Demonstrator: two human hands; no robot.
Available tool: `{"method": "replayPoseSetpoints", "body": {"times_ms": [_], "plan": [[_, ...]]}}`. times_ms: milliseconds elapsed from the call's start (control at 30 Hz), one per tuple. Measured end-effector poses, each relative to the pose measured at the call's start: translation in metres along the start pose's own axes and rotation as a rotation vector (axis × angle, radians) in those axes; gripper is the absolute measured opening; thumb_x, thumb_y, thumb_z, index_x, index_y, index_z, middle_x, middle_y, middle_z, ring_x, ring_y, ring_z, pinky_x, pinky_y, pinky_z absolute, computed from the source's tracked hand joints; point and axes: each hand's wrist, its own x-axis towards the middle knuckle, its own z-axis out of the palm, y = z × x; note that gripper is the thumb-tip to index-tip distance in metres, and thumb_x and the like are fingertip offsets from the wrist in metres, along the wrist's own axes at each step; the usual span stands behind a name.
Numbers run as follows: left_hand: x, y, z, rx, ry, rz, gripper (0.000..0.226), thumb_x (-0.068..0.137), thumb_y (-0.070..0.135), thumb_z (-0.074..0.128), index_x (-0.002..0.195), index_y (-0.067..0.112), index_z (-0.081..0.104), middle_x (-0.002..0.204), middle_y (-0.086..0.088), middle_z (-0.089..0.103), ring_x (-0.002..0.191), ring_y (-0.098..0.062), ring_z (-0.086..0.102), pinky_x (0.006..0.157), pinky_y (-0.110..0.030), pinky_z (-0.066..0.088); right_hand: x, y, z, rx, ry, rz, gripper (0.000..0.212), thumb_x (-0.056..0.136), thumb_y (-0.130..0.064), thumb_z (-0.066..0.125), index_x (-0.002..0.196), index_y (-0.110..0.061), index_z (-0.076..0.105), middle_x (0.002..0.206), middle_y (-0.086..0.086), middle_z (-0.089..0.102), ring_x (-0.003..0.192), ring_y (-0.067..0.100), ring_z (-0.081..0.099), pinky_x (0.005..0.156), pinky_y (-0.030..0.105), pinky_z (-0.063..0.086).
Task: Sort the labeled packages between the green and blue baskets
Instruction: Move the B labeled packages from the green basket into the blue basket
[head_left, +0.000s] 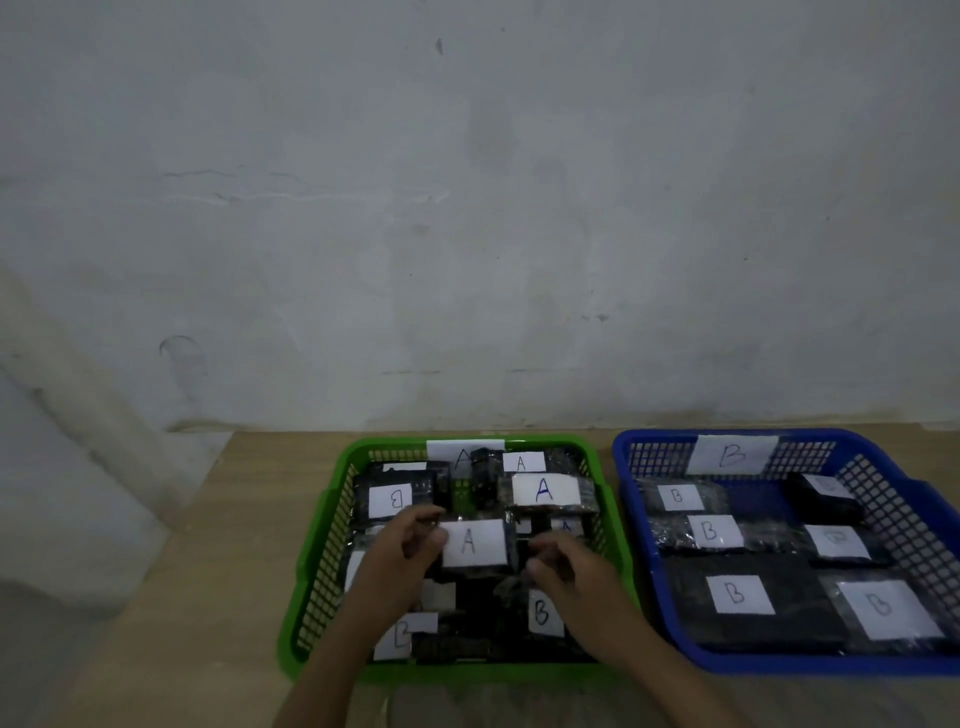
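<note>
Both hands are in the green basket (317, 561). The left hand (410, 545) has its fingers curled at the left edge of an A package (474, 544); the right hand (563, 564) is curled at the package's right edge. Whether the fingers truly pinch it or only touch cannot be told; the package sits between the two hands, on top of the pile.

Just below the right hand: a B package (543, 612). Below the left hand: another B package (400, 636), partly under the forearm. Beyond the left hand, at the far left of the basket: a third B package (390, 500), its letter turned round. Beyond the right hand: two A packages (544, 490) and (523, 461), and an A tag (457, 451) on the far wall.

To the right of the right hand, the blue basket (930, 525) carries a B tag (733, 455). Six labels are readable or partly so inside it; all legible ones read B (736, 594).

Judgement: sorting is partway done. The blue basket looks correct. At least three B packages remain in the green basket to go right; more may lie hidden beneath. Both baskets rest on the worktop (197, 597).
</note>
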Motion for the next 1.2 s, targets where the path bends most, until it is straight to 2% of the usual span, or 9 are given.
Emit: {"method": "replayPoseSetpoints", "body": {"times_ms": [100,167,300,467,533,767,867,967,1200], "plan": [[-0.006,-0.010,-0.012,-0.017,0.090,-0.029,0.023,0.091,0.017,0.050,0.114,0.015,0.054,0.090,0.005,0.059,0.081,-0.011,0.056,0.059,-0.019,0.044,-0.008,0.008,0.007,-0.191,-0.170,-0.029,0.010,0.088,-0.030,0.056,0.096,-0.034,0.060,0.090,-0.020,0.059,0.092,0.004,0.056,0.088,0.024,0.044],[-0.009,-0.014,-0.015,-0.032,0.113,-0.038,0.023,0.091,0.017,0.051,0.114,0.015,0.053,0.089,0.003,0.059,0.081,-0.015,0.056,0.061,-0.021,0.043,-0.008,0.014,0.010,-0.416,-0.162,-0.031,0.020,0.089,-0.026,0.053,0.107,-0.027,0.060,0.109,-0.009,0.059,0.107,0.013,0.052,0.096,0.031,0.039],[-0.016,-0.019,-0.015,-0.049,0.137,-0.034,0.022,0.091,0.016,0.051,0.113,0.016,0.053,0.088,0.000,0.061,0.075,-0.016,0.057,0.058,-0.020,0.044,0.001,0.028,0.005,-0.739,-0.057,0.030,0.046,0.089,-0.015,0.048,0.134,-0.017,0.037,0.140,0.005,0.040,0.126,0.022,0.036,0.103,0.031,0.033],[-0.020,-0.022,-0.018,-0.051,0.150,-0.027,0.017,0.091,0.015,0.052,0.107,0.021,0.054,0.084,0.008,0.059,0.076,-0.006,0.056,0.062,-0.019,0.045,0.011,0.036,0.011,-0.937,-0.153,0.085,0.065,0.091,-0.034,0.045,0.143,-0.011,0.013,0.148,0.012,0.030,0.134,0.027,0.024,0.108,0.036,0.026],[-0.020,-0.023,-0.019,-0.039,0.150,-0.019,0.016,0.091,0.016,0.052,0.105,0.023,0.053,0.084,0.008,0.058,0.075,-0.004,0.055,0.060,-0.016,0.043,0.014,0.036,0.012,-0.980,-0.147,0.097,0.068,0.089,-0.038,0.049,0.142,-0.010,0.017,0.145,0.012,0.032,0.133,0.028,0.024,0.106,0.036,0.026],[-0.019,-0.019,-0.019,-0.021,0.180,0.018,0.019,0.091,0.014,0.051,0.110,0.017,0.054,0.081,0.006,0.056,0.072,-0.006,0.053,0.056,-0.012,0.042,0.013,0.033,-0.003,-0.771,0.014,-0.023,0.033,0.085,-0.032,0.058,0.113,-0.014,0.053,0.120,0.003,0.050,0.113,0.019,0.038,0.089,0.028,0.032],[-0.016,-0.016,-0.015,-0.039,0.185,0.018,0.023,0.091,0.013,0.050,0.114,0.013,0.054,0.079,0.001,0.055,0.068,-0.011,0.051,0.055,-0.016,0.041,0.009,0.028,-0.007,-0.652,0.066,-0.060,0.017,0.087,-0.023,0.058,0.099,-0.010,0.058,0.109,0.005,0.058,0.102,0.018,0.047,0.076,0.027,0.032],[-0.014,-0.013,-0.013,-0.062,0.204,0.016,0.025,0.091,0.014,0.050,0.116,0.012,0.053,0.079,-0.003,0.055,0.069,-0.013,0.050,0.057,-0.020,0.042,0.002,0.021,-0.014,-0.505,0.189,-0.107,0.009,0.084,-0.019,0.062,0.082,-0.011,0.060,0.092,0.004,0.062,0.088,0.017,0.052,0.077,0.030,0.038],[-0.004,-0.010,0.001,-0.023,0.275,0.009,0.027,0.091,0.016,0.051,0.117,0.011,0.053,0.077,0.005,0.057,0.070,-0.013,0.055,0.058,-0.024,0.044,-0.008,0.007,-0.041,-0.311,0.547,-0.147,0.007,0.081,-0.009,0.065,0.076,-0.005,0.062,0.081,0.003,0.059,0.077,0.019,0.052,0.071,0.029,0.040]]}}
